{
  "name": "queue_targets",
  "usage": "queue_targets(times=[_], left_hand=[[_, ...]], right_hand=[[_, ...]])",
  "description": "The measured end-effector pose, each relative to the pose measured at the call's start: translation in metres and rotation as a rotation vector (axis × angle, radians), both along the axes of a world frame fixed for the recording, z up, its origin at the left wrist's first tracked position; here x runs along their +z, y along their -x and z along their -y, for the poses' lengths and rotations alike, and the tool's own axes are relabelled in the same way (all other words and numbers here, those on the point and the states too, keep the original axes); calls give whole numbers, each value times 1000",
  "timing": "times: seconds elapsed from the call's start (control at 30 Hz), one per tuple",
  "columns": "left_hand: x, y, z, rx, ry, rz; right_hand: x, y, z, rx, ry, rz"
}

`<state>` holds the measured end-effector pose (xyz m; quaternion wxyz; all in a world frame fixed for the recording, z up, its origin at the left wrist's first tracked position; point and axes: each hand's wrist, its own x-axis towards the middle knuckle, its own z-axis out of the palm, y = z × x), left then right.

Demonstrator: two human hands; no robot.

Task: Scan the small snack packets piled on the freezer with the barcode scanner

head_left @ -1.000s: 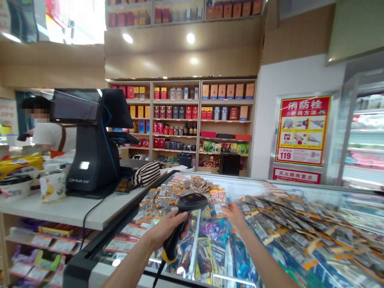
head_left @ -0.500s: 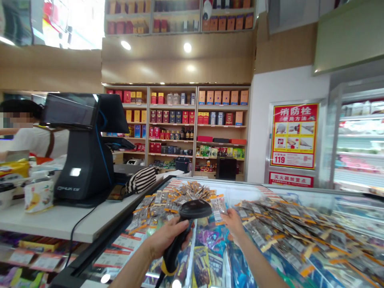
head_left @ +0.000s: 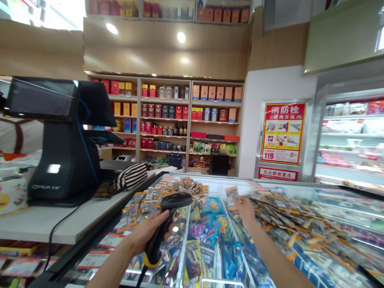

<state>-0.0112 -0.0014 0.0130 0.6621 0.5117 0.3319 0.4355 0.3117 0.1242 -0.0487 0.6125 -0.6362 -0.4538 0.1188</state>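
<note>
Your right hand (head_left: 246,211) has moved the packet (head_left: 231,195) away from the scanner (head_left: 163,231), pinching it beside the pile (head_left: 295,218) to that hand's right; your left hand (head_left: 144,235) still grips the scanner.

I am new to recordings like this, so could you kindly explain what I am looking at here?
Certainly. There is no robot: the two bare hands belong to a person wearing a head camera, which looks forward and down. The left hand grips a black handheld scanner with a cable. The right hand holds a small packet with orange edging. Below is a glass-topped case; similar packets lie on it in a left pile and a right pile, and colourful bags show beneath the glass. To the left, a till screen stands on a pale counter.
</note>
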Motion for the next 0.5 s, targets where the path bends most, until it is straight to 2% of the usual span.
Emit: queue_targets(times=[0.13,0.2,0.27,0.37,0.43,0.5], left_hand=[[-3,20,3,88,5,-10],[-5,31,4,127,1,-11],[-7,41,6,174,17,-9],[-10,52,10,246,52,2],[-11,59,13,271,58,-9],[-12,63,14,272,52,-36]], right_hand=[[21,-48,1,-232,139,248],[28,-58,1,-372,89,377],[31,-52,-2,-399,-19,462],[24,-13,-14,-158,-95,551],[14,21,-25,7,-44,557],[4,50,-38,98,32,524]])
